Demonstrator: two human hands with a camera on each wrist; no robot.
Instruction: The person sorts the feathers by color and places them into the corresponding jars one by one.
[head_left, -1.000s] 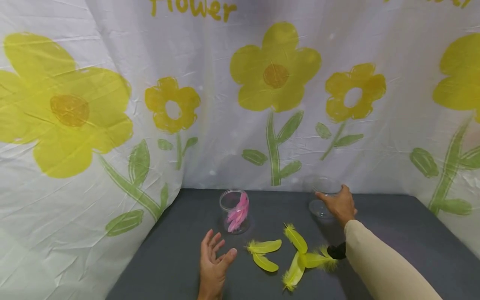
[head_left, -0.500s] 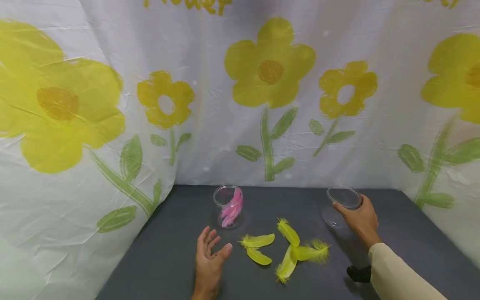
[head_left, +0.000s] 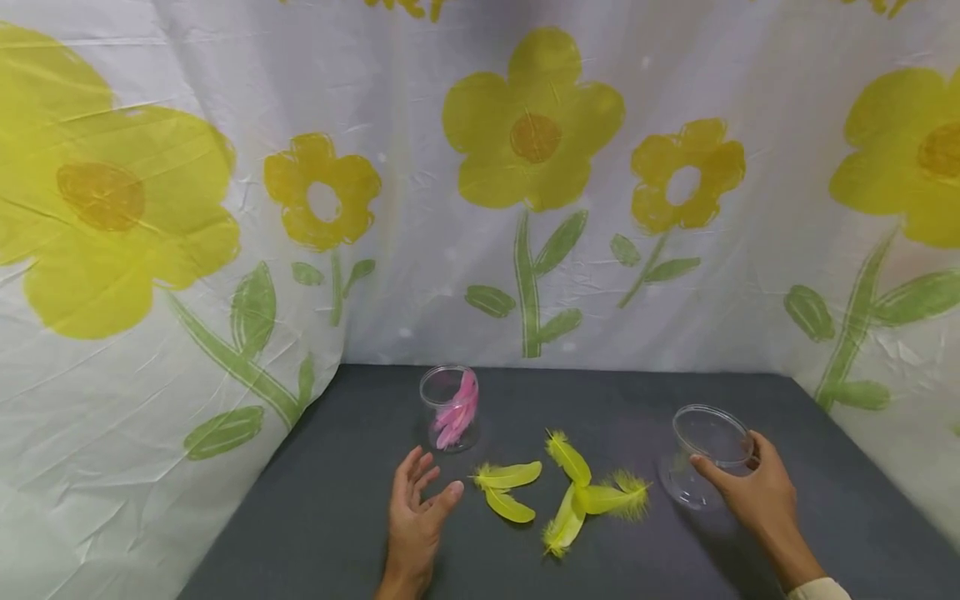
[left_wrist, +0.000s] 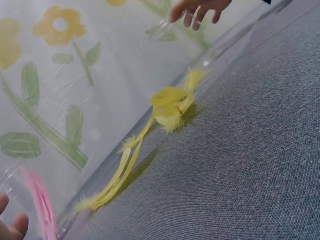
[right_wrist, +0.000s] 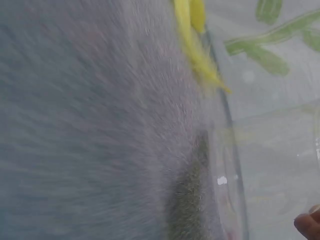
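My right hand point(head_left: 761, 492) grips a clear plastic jar point(head_left: 693, 483) by its rim, thumb on the near side, at the right of the table. The jar has nothing in it, and I cannot tell whether its base touches the cloth. At the left my left hand point(head_left: 416, 521) hovers palm inward, fingers spread and relaxed, holding nothing. Several yellow feathers point(head_left: 573, 504) lie between the hands, with a pair of yellow feathers point(head_left: 510, 477) closer to the left hand. Behind that hand stands a second clear jar point(head_left: 435, 398) containing pink feathers point(head_left: 457, 410).
A dark grey cloth point(head_left: 600, 392) covers the table. Behind and beside it hangs a white curtain point(head_left: 420, 283) printed with yellow flowers, close to the table's back edge and left side.
My right hand has brought the empty jar from the back of the table toward me and to the right. My left hand has stayed nearly in place. The head view has shifted slightly.
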